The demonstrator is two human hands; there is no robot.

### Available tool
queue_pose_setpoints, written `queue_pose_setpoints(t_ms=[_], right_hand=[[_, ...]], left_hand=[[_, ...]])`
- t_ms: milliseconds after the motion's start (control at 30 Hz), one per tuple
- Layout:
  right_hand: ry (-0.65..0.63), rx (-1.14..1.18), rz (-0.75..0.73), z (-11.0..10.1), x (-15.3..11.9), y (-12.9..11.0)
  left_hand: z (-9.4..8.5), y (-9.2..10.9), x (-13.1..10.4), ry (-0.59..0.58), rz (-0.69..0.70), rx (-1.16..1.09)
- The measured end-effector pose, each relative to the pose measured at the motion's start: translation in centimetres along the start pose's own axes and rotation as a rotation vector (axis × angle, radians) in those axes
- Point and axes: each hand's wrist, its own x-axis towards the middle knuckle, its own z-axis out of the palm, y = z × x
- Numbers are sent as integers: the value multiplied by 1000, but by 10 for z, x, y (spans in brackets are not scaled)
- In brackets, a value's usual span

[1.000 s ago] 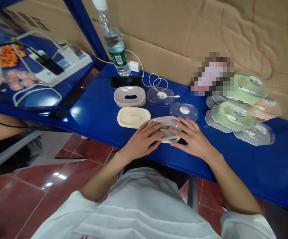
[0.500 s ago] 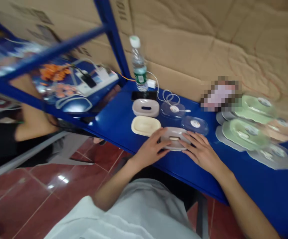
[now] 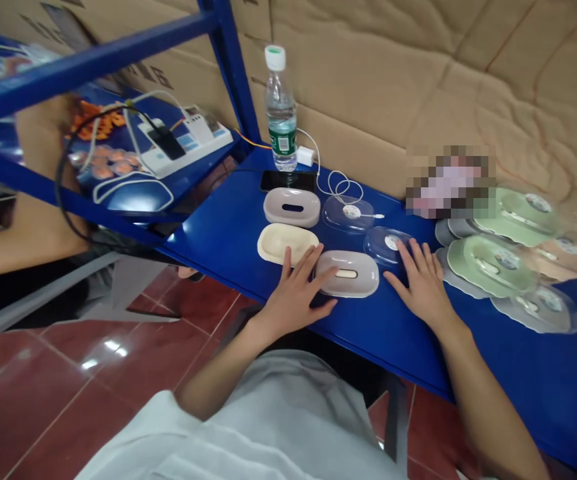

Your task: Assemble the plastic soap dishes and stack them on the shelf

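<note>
On the blue table lies a pale oval dish with a cream bar in its central slot. My left hand is spread at its left side, fingertips over the dish's edge and beside a cream oval tray. My right hand rests with fingers apart to the right, its fingertips at a clear lid with a round sticker. Behind the cream tray sits another pale dish with an open slot. A second clear lid lies under a white cable end.
A water bottle stands behind a black phone. Green scalloped dishes are stacked at the right. At the left, a blue frame stands before a power strip and another person's arm.
My right hand has let go of the pale dish and moved right to the clear lid. My left hand has shifted slightly left, its fingers spreading.
</note>
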Motion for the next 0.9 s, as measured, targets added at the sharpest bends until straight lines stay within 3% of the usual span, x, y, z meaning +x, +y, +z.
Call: queue_pose_setpoints(t_ms=[133,267,433,567,700,900], right_hand=[[77,61,55,4,3,9],[183,191,23,-8,4,0],[70,116,-307,-21,-8,-39],[89,12,-384,-16,-14,-63],[120,11,-407,-12,-14,-61],[33,24,-459,-19,-21,-53]], left_hand=[[1,0,0,-16,-27,-28],[1,-4,0,-9,-48,-119],[5,-8,0,13,-67,-182],[6,-10,-1,26,-69,-194],[5,-9,-2,10,-53,-159],[1,-5,-6,13,22,-105]])
